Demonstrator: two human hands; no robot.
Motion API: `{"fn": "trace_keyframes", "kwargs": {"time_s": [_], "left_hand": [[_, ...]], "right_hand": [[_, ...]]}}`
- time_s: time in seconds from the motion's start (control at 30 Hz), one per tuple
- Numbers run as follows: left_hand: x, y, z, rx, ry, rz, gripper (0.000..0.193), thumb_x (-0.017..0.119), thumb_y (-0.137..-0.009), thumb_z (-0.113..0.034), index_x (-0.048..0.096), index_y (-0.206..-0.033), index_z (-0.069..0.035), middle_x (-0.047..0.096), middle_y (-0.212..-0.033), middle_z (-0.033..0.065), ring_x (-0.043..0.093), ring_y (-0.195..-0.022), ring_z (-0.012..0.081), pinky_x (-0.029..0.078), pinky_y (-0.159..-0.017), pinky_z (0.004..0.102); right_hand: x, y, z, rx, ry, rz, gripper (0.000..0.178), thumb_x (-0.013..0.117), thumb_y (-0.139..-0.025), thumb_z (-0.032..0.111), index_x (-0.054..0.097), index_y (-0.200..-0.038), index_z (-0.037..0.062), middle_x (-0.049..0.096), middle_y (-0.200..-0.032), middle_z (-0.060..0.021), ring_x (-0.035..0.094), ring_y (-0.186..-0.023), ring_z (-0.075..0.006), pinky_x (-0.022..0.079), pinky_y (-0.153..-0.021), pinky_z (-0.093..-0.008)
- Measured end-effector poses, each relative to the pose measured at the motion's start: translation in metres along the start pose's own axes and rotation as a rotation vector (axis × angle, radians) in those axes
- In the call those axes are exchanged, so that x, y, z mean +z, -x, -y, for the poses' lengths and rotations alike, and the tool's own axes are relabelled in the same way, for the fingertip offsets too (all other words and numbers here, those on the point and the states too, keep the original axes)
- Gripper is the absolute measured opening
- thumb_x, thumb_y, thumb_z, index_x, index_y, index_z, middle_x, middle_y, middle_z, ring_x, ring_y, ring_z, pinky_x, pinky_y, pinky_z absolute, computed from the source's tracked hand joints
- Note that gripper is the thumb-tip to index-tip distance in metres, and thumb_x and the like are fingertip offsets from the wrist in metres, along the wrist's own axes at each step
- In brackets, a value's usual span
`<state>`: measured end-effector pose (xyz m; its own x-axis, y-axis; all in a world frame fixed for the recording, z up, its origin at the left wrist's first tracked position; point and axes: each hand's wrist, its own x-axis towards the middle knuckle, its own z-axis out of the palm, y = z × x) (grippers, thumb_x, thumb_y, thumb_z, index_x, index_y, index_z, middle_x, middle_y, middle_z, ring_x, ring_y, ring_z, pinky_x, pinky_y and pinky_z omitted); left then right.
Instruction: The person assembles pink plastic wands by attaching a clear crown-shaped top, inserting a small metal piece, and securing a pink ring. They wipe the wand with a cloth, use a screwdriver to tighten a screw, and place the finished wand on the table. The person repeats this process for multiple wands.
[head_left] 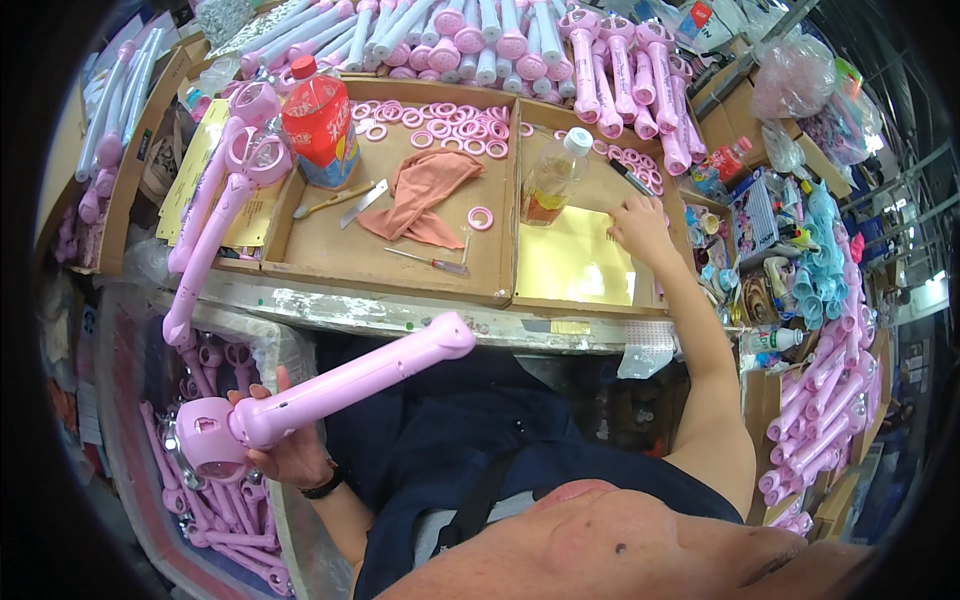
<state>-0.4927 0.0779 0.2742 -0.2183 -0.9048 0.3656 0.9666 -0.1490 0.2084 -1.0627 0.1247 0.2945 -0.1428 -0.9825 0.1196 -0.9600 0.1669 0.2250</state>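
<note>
My left hand point(292, 452) is wrapped round a pink plastic wand-shaped piece point(350, 385), near the joint with its round, hollow head. The long handle tilts up to the right, above my lap. At the right of the table, my right hand point(640, 226) reaches over the upper right corner of a shiny yellow sheet point(575, 258). Its fingers are bent and drawn together at the sheet; what they pinch, if anything, is too small to make out. A black marker-like stick point(630, 177) and several pink rings point(640, 160) lie just beyond that hand.
A cardboard tray point(400, 284) holds more pink rings point(465, 128), an orange cloth point(425, 200), a screwdriver point(428, 262) and a red-labelled bottle point(320, 125). A clear bottle point(553, 178) stands by the yellow sheet. Pink wands point(210, 215) lean at left; a bin point(290, 560) holds more.
</note>
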Motion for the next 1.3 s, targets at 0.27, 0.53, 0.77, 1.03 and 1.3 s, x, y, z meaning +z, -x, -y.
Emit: {"fn": "trace_keyframes", "kwargs": {"time_s": [0.27,0.53,0.77,1.03,1.3], "left_hand": [[-0.010,0.002,0.005,0.071,0.093,-0.091,0.071,0.069,-0.081,-0.008,0.034,-0.141,-0.016,0.031,-0.147,0.0126,0.000,-0.141,0.0385,0.005,-0.111,0.0632],[-0.011,0.006,0.005,0.162,0.151,-0.170,0.071,0.072,-0.078,-0.007,0.037,-0.139,-0.016,0.032,-0.147,0.0100,0.003,-0.141,0.0359,0.004,-0.111,0.0632],[-0.002,0.003,0.004,0.141,0.177,-0.153,0.068,0.072,-0.078,-0.009,0.039,-0.138,-0.013,0.029,-0.149,0.0101,0.003,-0.140,0.0400,0.003,-0.111,0.0632],[0.012,-0.003,0.027,0.061,0.111,-0.174,0.062,0.072,-0.078,-0.020,0.045,-0.134,-0.020,0.031,-0.149,0.0041,0.005,-0.139,0.0443,0.004,-0.107,0.0691],[0.035,0.000,0.047,0.049,-0.086,-0.239,0.062,0.068,-0.081,-0.035,0.038,-0.134,-0.023,0.040,-0.142,0.0048,0.021,-0.135,0.0455,0.022,-0.105,0.0680]], "right_hand": [[0.033,0.019,0.016,0.162,-0.287,-0.113,0.024,0.055,-0.085,0.013,0.060,-0.106,0.0019,0.059,-0.104,-0.0151,0.054,-0.101,-0.0325,0.043,-0.088,-0.0408],[0.034,0.037,-0.006,0.342,-0.729,-0.102,0.022,0.067,-0.079,0.015,0.065,-0.094,-0.0007,0.059,-0.113,-0.0166,0.059,-0.100,-0.0303,0.047,-0.085,-0.0346],[0.018,0.061,-0.044,0.602,-1.348,-0.397,0.019,0.063,-0.088,0.014,0.063,-0.100,-0.0018,0.059,-0.108,-0.0032,0.057,-0.087,-0.0099,0.046,-0.079,-0.0236],[-0.075,0.052,0.056,0.124,-0.517,-0.796,0.011,0.058,-0.089,0.000,0.058,-0.099,-0.0036,0.061,-0.090,-0.0079,0.057,-0.083,-0.0157,0.046,-0.077,-0.0268],[-0.115,0.022,0.245,0.162,-2.030,-0.090,0.008,0.062,-0.088,0.005,0.060,-0.095,0.0016,0.061,-0.077,-0.0011,0.047,-0.059,-0.0013,0.036,-0.053,-0.0152]]}}
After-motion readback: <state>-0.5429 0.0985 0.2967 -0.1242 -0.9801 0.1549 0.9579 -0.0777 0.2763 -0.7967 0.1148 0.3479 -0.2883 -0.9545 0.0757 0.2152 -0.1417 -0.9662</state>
